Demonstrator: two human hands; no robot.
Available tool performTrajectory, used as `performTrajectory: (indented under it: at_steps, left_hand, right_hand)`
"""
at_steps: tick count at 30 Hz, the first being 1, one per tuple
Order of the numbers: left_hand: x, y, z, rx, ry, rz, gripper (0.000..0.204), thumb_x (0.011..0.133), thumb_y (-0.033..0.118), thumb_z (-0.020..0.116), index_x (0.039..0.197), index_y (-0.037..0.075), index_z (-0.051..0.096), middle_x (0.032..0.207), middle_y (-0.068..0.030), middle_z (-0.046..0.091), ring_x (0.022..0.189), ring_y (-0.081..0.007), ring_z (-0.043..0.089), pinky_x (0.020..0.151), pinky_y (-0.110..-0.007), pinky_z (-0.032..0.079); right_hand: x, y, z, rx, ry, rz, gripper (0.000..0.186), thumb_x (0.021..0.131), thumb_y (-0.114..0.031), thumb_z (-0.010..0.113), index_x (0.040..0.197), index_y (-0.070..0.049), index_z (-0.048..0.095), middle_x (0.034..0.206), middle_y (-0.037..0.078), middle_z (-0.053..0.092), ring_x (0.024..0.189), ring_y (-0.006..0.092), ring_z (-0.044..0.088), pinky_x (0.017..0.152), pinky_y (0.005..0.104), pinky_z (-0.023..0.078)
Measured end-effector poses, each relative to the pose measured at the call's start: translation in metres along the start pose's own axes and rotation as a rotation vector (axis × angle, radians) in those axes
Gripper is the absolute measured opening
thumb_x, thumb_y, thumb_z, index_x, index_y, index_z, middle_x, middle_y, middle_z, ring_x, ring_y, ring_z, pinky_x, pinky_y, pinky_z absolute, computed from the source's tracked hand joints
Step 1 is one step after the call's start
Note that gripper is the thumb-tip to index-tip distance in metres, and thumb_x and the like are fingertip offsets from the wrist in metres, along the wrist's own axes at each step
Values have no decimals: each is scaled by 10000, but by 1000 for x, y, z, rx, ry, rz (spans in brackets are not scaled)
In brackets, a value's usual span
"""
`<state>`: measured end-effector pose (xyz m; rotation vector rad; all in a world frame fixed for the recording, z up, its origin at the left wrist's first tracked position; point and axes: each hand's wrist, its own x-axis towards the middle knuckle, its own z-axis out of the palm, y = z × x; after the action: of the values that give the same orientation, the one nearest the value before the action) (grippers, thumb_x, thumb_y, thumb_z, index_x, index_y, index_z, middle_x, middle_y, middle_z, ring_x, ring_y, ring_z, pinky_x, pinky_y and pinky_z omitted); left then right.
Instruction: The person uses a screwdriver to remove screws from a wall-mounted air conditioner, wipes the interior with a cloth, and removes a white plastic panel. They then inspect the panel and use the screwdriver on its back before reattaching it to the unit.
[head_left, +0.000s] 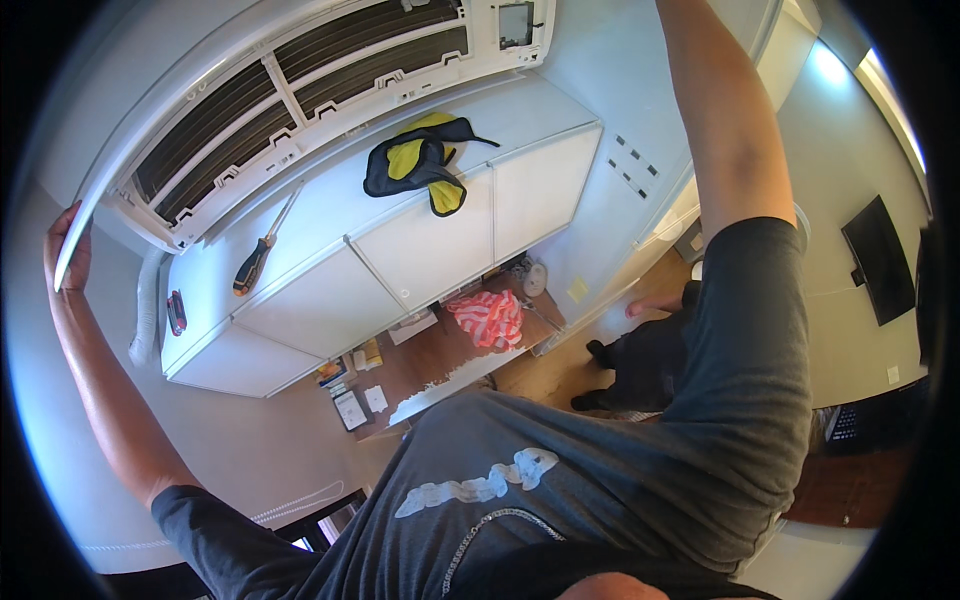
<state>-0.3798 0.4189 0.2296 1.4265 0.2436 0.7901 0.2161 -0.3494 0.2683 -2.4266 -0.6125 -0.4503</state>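
Note:
My left hand (76,252) is closed around the lower left edge of a white front panel (88,212), which is swung up from a wall air conditioner (285,90). Behind the panel, dark fins show in the unit's white frame. My right arm reaches up past the top edge of the picture, so its hand is out of sight. On the white cabinet top (330,215) under the unit lie a screwdriver (262,252) with a black handle, a crumpled black-and-yellow cloth item (415,165) and a small red tool (176,313) resembling a pocket knife.
Below the cabinet doors (425,240) is a brown desk (410,360) with a red-and-white striped cloth (488,318) and small boxes. A white corrugated hose (147,305) hangs at the left. Someone's dark-clothed legs (645,365) show below right; a monitor (880,260) stands farther right.

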Motion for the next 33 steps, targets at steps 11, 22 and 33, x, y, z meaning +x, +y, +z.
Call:
performTrajectory:
  at_steps: [11,22,33]
  left_hand:
    - [-207,-5,43,35,389,271,599,1085,171,500,1594,-57,281,1617,-195,363,1455,-304,408,1225,-439,307]
    - [-328,-158,123,144,272,95,762,998,192,653,1598,-28,238,1559,-217,417,1429,-332,444,1204,-488,331]
    - [-387,-234,231,-166,94,-149,774,963,164,701,1578,-21,270,1511,-218,471,1387,-338,493,1180,-509,372]
  right_hand:
    - [-198,41,59,507,516,129,305,921,-143,578,1165,-27,719,1141,241,709,1067,413,668,947,492,526]
    - [-522,119,296,2346,-81,718,596,1024,-571,510,1062,-10,709,1035,152,737,1104,309,685,1074,486,492]
    - [-641,209,316,1876,-370,900,501,982,-294,683,1377,-5,572,1308,149,670,1184,282,659,1060,459,499]
